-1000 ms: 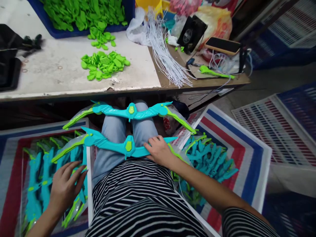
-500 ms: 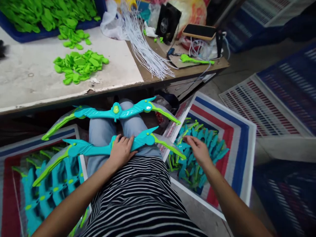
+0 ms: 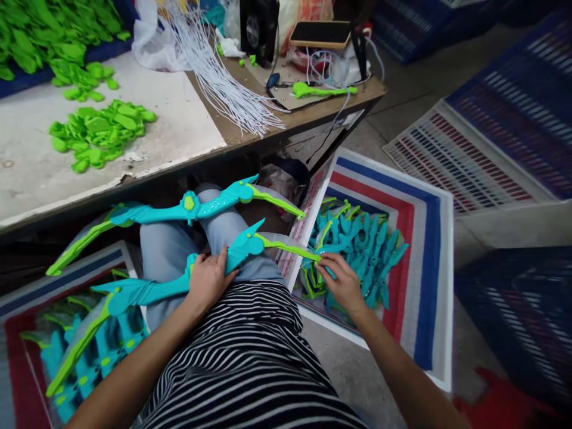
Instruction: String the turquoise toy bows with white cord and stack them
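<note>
A teal and green toy bow (image 3: 167,292) lies across my lap. My left hand (image 3: 208,279) is wrapped round its middle. At the bow's right end, the fingers of my right hand (image 3: 340,280) pinch the green limb tip. Farther out over my knees rests a second toy bow (image 3: 214,202), which neither hand touches. Its green hexagonal centre piece faces up. Beneath my right hand, a lined crate (image 3: 431,238) holds many more teal and green bows. Whether a string is between my right fingers is too small to tell.
On the worktable (image 3: 179,113) lie a heap of green plastic pieces (image 3: 100,131), a bundle of white cords (image 3: 227,83), a small black fan (image 3: 257,30) and a phone (image 3: 320,33). Another bow-filled crate (image 3: 120,256) stands at my left. Blue baskets (image 3: 518,101) are at the right.
My right hand has moved left from above the crate onto the bow's right tip. My left hand keeps its hold. The view has swung rightward, so the table's things sit farther left.
</note>
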The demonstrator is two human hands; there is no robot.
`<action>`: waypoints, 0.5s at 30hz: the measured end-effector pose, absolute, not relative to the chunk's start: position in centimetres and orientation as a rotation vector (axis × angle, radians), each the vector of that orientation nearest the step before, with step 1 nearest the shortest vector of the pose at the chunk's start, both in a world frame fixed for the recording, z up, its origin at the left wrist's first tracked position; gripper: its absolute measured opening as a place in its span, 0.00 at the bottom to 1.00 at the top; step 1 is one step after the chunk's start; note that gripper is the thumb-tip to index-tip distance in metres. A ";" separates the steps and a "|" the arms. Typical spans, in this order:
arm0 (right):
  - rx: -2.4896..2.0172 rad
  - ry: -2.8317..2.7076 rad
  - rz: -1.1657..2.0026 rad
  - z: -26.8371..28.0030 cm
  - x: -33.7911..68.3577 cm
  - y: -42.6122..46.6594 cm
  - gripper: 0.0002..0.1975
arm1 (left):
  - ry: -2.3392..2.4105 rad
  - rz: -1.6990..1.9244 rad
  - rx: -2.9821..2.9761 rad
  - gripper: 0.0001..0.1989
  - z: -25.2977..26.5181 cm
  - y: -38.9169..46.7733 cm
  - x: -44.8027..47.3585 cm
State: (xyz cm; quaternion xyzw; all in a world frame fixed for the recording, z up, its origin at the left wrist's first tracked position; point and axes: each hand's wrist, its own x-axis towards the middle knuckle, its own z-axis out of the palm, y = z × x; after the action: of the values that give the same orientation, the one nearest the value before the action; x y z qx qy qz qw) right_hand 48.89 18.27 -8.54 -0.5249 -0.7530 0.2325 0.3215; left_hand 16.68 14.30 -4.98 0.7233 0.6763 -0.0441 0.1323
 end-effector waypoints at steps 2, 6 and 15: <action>-1.395 -1.928 0.700 -8.3 48.5 18.9 0.10 | 1.976 -0.135 2.072 0.28 -4.9 14.3 16.8; -1.384 -1.460 1.031 -5.8 48.7 20.3 0.12 | 1.998 -0.145 2.043 0.28 -5.1 14.2 17.1; -1.565 -1.642 0.687 -3.2 48.0 26.8 0.14 | 2.004 -0.056 2.112 0.28 -6.1 13.6 17.2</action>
State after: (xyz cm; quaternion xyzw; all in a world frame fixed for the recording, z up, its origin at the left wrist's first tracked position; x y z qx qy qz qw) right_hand 47.99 26.78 -3.22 -0.6119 -0.6418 0.2686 0.3762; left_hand 17.21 13.57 -6.09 0.7205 0.6837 -0.0192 0.1144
